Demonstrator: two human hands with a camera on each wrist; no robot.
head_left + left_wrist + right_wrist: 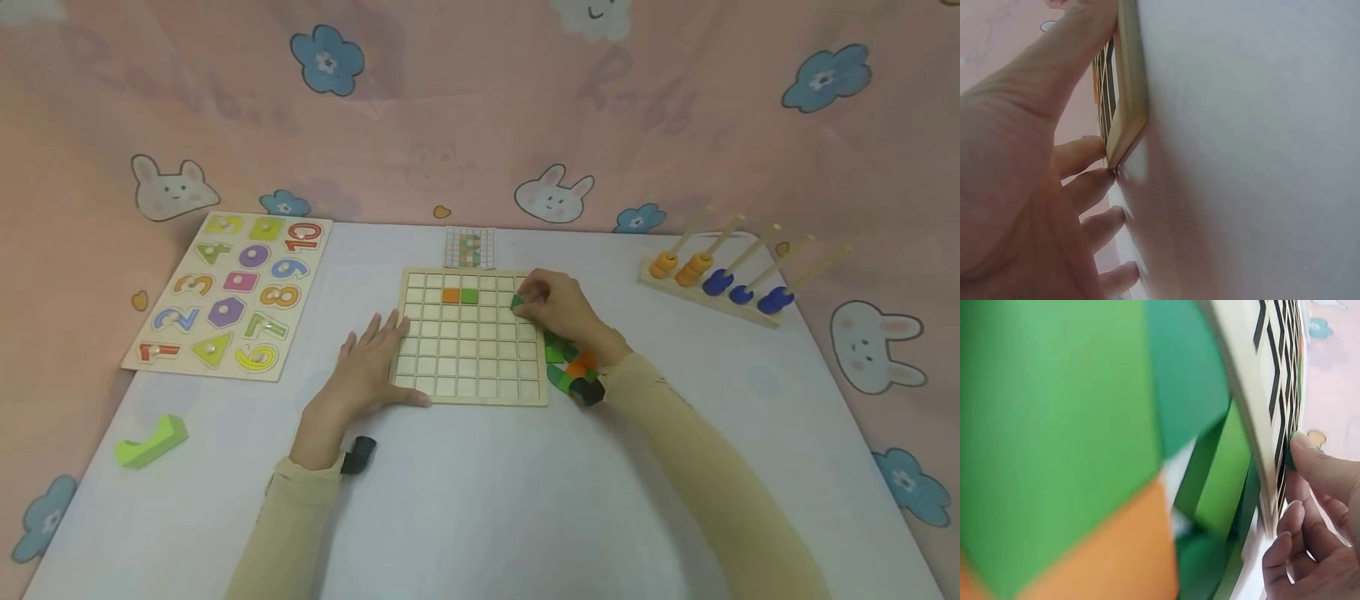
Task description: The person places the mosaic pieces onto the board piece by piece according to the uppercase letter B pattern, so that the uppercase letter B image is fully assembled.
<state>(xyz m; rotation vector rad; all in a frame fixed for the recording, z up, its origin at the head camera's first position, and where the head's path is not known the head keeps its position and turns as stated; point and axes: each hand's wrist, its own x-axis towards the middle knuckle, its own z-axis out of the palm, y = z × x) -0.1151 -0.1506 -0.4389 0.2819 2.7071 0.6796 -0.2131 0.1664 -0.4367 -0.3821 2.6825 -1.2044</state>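
Observation:
A wooden grid board (487, 403) lies flat on the white table. An orange square (451, 296) and a light green square (469, 297) sit side by side in its second row. My left hand (363, 371) is spread at the board's left side, fingertips at that edge and thumb along the front left corner. Over the board's right part, my right hand (562, 308) pinches a small dark green piece (517, 302) between thumb and fingers. Under the right wrist, a pile of green and orange blocks (557, 353) lies against the board's right edge.
Behind the board is a pattern card (469, 258). A number and shape puzzle (202, 292) lies at the left, with a light green bracket-shaped piece (153, 442) in front of it. A bead stacker (708, 292) with upright pegs stands at the back right.

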